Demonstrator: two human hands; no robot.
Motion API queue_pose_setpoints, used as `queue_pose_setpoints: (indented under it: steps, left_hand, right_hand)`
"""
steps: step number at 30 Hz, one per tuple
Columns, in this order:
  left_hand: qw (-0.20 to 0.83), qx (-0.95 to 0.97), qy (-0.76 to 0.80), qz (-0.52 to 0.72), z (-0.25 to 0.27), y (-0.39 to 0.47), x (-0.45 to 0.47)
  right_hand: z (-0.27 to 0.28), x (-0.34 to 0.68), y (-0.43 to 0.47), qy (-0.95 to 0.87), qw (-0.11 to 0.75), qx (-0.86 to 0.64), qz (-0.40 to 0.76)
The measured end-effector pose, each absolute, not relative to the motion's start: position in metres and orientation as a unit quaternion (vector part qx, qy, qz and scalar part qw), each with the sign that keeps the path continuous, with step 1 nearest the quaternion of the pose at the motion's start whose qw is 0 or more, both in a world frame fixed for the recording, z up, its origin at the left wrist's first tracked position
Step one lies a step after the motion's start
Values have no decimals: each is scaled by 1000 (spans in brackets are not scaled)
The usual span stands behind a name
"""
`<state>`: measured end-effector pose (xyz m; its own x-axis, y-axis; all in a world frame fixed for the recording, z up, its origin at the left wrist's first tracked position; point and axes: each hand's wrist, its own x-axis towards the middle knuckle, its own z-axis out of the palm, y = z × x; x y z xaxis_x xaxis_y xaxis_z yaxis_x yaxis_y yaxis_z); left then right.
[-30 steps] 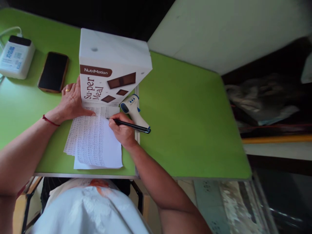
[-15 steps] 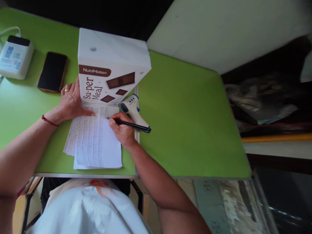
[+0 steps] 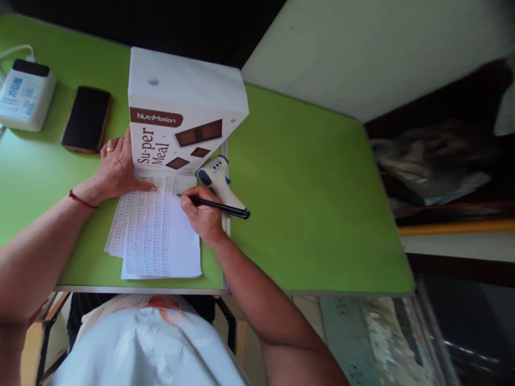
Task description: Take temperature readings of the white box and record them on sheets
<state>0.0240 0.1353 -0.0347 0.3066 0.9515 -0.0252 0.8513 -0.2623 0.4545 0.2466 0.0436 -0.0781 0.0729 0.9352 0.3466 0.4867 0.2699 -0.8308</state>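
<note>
My right hand [image 3: 201, 215] pinches a black pen [image 3: 225, 208], its tip down on the upper part of a sheet of paper [image 3: 183, 241]. Columns of small handwriting cover the left and middle of that sheet; its right side is blank. More written sheets stick out beneath it on the left. Spread flat, my left hand [image 3: 117, 170] rests beside the lower left edge of a white NutriMotion box [image 3: 189, 80], its thumb on the paper's top. Just right of the box's lower edge lies a white and blue infrared thermometer [image 3: 220, 179], partly behind the pen.
On the green table [image 3: 317, 214], a smartphone [image 3: 87, 119] lies beyond my left hand. A white charger block [image 3: 27, 96] with a cable is at the far left. Shelves with a plastic bag [image 3: 434, 161] stand to the right, past the table's edge.
Almost nothing differs. The right hand and the pen have shifted very slightly; the left hand, box and paper stay where they were.
</note>
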Motion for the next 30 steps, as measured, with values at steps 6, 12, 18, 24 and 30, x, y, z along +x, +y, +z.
queue_pose_setpoints:
  steps: [6,12,18,24,30]
  left_hand:
    - [194,783,581,111,-32,135,26]
    - [194,781,585,100,-30,135,26]
    - [198,779,584,113,-32,135,26]
    - [198,781,582,110,-32,136,25]
    - [201,788,566,136,-36,136,22]
  right_hand:
    - [-78,246,44,-636,496,-548,222]
    - [-78,247,44,-622,506,-560,208]
    - [-79,247,44,-635,503,-550,204]
    - [-80,246,44,-639,498,-548,208]
    - [-80,247,44,-629,514,-543,214]
